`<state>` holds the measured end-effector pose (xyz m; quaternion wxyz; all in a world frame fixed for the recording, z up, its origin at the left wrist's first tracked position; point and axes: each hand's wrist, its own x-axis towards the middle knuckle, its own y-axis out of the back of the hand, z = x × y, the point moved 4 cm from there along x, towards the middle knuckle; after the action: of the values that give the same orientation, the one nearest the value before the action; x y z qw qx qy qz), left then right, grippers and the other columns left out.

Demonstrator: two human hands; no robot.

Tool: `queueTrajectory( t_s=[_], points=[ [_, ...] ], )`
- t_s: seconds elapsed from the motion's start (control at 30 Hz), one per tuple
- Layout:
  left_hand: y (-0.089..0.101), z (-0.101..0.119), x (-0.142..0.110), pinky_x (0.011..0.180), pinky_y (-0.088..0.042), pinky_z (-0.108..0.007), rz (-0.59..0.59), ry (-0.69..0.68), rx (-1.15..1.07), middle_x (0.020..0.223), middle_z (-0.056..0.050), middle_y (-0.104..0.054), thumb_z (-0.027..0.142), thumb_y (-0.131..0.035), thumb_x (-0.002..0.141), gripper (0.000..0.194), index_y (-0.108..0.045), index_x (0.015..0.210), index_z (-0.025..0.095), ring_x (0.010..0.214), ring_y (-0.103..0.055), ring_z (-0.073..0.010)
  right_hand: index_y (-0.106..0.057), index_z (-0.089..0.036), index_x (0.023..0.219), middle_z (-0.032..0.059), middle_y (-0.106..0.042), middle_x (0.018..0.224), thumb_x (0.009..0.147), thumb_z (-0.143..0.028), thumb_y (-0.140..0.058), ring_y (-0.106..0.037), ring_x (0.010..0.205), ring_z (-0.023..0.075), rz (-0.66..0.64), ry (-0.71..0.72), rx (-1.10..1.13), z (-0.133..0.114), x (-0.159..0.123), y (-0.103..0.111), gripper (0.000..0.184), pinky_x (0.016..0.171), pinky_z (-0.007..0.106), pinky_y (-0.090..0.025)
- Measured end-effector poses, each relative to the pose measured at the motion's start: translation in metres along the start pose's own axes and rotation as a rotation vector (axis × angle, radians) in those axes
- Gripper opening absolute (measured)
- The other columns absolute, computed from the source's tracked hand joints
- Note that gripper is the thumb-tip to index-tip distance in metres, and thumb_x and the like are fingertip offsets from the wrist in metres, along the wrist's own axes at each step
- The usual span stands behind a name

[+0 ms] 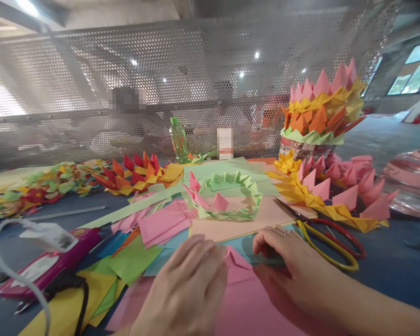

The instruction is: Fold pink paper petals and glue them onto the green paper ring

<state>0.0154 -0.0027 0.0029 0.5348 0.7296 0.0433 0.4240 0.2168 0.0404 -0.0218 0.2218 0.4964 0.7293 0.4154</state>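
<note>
A pink paper folded to a point (236, 263) lies in front of me on a larger pink sheet (255, 308). My left hand (192, 280) covers its left side, fingers together and bent over it; the fingertips are hidden. To its right, my right hand (283, 254) rests low over the papers, fingers curled, with a gap between fingers and thumb and nothing visible in it. Just beyond both hands is a ring of folded light green paper (227, 214) with several pink points on its left and front. Scissors (322, 238) with yellow and red handles lie beside my right hand.
Pink slips (166, 221) and green sheets (135, 259) lie left, near a magenta tool (51, 268) with cables. Behind are red and orange folded pieces (133, 172), a green bottle (178, 142) and a perforated metal screen (196, 70). A tiered paper stack (318, 116) stands right.
</note>
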Motion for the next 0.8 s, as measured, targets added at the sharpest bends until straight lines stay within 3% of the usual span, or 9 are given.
queueTrajectory(
  t_s=[0.1, 0.23, 0.43, 0.63, 0.8],
  points=[
    [-0.002, -0.02, 0.012, 0.085, -0.055, -0.034, -0.048, 0.204, -0.211, 0.107, -0.009, -0.07, 0.009, -0.037, 0.095, 0.034, -0.067, 0.11, 0.016, 0.095, -0.065, -0.0208, -0.055, -0.023, 0.087, -0.0021, -0.062, 0.087, 0.08, -0.009, -0.059, -0.055, 0.08, 0.0184, 0.02, 0.029, 0.042, 0.001, -0.001, 0.0, 0.016, 0.072, 0.032, -0.037],
    [-0.017, -0.035, 0.02, 0.081, -0.052, -0.028, -0.27, 0.445, -0.482, 0.098, -0.002, -0.069, 0.015, -0.047, 0.098, 0.02, -0.065, 0.105, 0.019, 0.088, -0.065, -0.0167, -0.056, -0.023, 0.084, -0.0022, -0.062, 0.086, 0.086, -0.012, -0.061, -0.056, 0.083, 0.0186, 0.006, 0.093, 0.066, -0.002, -0.001, 0.0, 0.012, 0.074, 0.032, -0.039],
    [-0.016, -0.029, 0.023, 0.073, -0.047, -0.024, -0.381, 0.499, -0.59, 0.088, 0.001, -0.066, 0.01, -0.055, 0.09, 0.031, -0.066, 0.116, 0.022, 0.081, -0.062, -0.0153, -0.057, -0.024, 0.085, -0.0034, -0.063, 0.087, 0.087, -0.01, -0.064, -0.057, 0.086, 0.0182, 0.02, 0.129, 0.089, 0.0, -0.002, 0.0, 0.016, 0.077, 0.031, -0.039],
    [-0.016, -0.027, 0.022, 0.061, -0.038, -0.02, -0.432, 0.523, -0.66, 0.08, 0.003, -0.062, 0.005, -0.055, 0.081, 0.019, -0.068, 0.083, 0.019, 0.068, -0.054, -0.0109, -0.058, -0.024, 0.085, -0.0029, -0.061, 0.085, 0.09, -0.019, -0.067, -0.056, 0.084, 0.0182, 0.026, 0.135, 0.075, -0.001, -0.002, -0.001, 0.012, 0.074, 0.03, -0.04],
    [-0.027, -0.031, 0.016, 0.051, -0.035, -0.019, -0.42, 0.782, -0.922, 0.06, 0.007, -0.052, 0.01, -0.053, 0.08, 0.01, -0.057, 0.087, 0.017, 0.053, -0.05, -0.0082, -0.057, -0.024, 0.095, 0.0009, -0.062, 0.095, 0.103, -0.037, -0.049, -0.058, 0.088, 0.0177, 0.058, 0.119, 0.215, -0.003, -0.007, 0.003, 0.017, 0.077, 0.03, -0.044]
  ],
)
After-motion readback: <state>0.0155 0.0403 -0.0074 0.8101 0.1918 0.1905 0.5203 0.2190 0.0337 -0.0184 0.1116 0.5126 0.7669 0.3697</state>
